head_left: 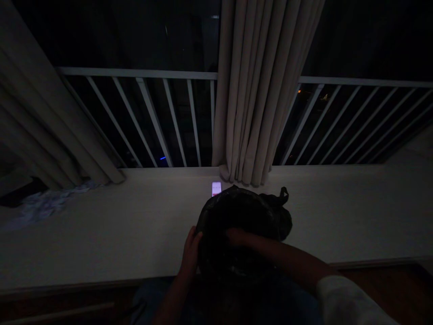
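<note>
In front of me is a round bin (207,212) with a black plastic bag (284,221) lining it, bunched and knotted over its right side. My left hand (192,247) grips the bin's left wall, thumb near the rim and fingers around the outside. Inside the opening is my right hand (236,236), reaching down from the right. Its fingers fade into the dark, so what they touch or hold is hidden. Just beyond the rim a phone (216,188) with a lit screen lies on the pale ledge (152,225).
A beige curtain (246,99) hangs down to the ledge behind the bin, and another curtain (50,104) is at the left. White railings (142,74) run outside the dark windows. Crumpled patterned cloth (50,198) lies at the ledge's left end. The room is very dim.
</note>
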The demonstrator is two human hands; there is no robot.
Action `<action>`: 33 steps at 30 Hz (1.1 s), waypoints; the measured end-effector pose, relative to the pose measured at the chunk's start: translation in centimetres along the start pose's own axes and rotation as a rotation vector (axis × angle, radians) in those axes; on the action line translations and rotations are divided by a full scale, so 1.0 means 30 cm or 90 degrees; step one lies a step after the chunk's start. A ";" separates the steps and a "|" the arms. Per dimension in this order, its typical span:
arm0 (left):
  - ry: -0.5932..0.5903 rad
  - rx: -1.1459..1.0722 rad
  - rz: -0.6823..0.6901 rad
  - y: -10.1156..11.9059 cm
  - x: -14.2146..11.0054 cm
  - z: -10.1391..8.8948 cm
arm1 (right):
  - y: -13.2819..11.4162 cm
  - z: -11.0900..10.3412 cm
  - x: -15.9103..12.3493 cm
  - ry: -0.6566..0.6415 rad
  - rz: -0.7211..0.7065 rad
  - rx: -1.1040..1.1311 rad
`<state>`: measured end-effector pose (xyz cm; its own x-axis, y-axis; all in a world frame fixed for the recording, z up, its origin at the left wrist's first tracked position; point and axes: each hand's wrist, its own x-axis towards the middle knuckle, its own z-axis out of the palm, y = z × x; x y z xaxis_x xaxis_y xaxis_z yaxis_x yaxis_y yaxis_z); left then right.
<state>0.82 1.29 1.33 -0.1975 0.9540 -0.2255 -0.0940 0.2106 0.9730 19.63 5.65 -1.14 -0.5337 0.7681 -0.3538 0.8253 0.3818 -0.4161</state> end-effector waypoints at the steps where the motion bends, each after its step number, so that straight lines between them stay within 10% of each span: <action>1: 0.006 0.002 -0.003 0.000 0.000 0.000 | -0.004 -0.006 0.011 0.012 0.009 -0.001; 17: -0.006 -0.014 -0.010 -0.001 -0.001 0.002 | -0.185 0.016 0.042 -0.078 -0.031 -0.069; 33: 0.007 0.003 -0.004 0.003 -0.003 -0.006 | -0.088 -0.117 0.070 0.034 -0.036 -0.106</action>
<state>0.67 1.17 1.43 -0.2078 0.9501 -0.2326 -0.0901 0.2182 0.9717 16.99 8.05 2.14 -0.5731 0.7675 -0.2873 0.8159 0.5016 -0.2876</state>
